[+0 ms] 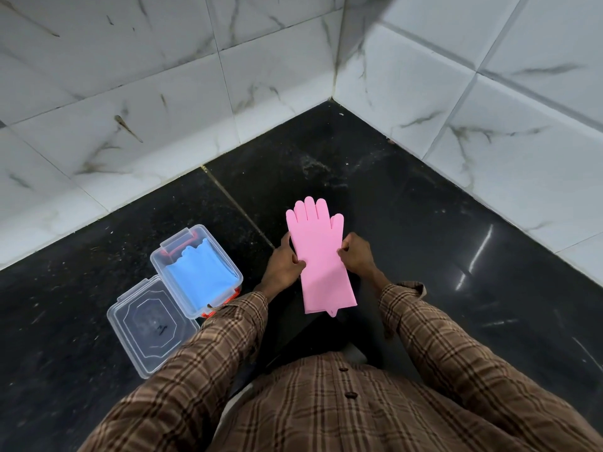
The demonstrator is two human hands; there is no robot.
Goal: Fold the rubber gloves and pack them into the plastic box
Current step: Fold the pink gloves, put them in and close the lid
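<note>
A pink rubber glove (321, 256) lies flat and unfolded, fingers pointing away from me, over the dark floor. My left hand (283, 266) grips its left edge near the palm. My right hand (358, 256) pinches its right edge at the same height. To the left stands a clear plastic box (163, 256) with orange latches, open, with a folded blue glove (204, 275) lying inside it. The box's clear lid (150, 327) rests flat on the floor just in front of the box.
Black polished floor tiles (424, 256) meet white marble-pattern wall tiles (163, 93) in a corner ahead. My brown checked shirt sleeves and body fill the bottom of the view.
</note>
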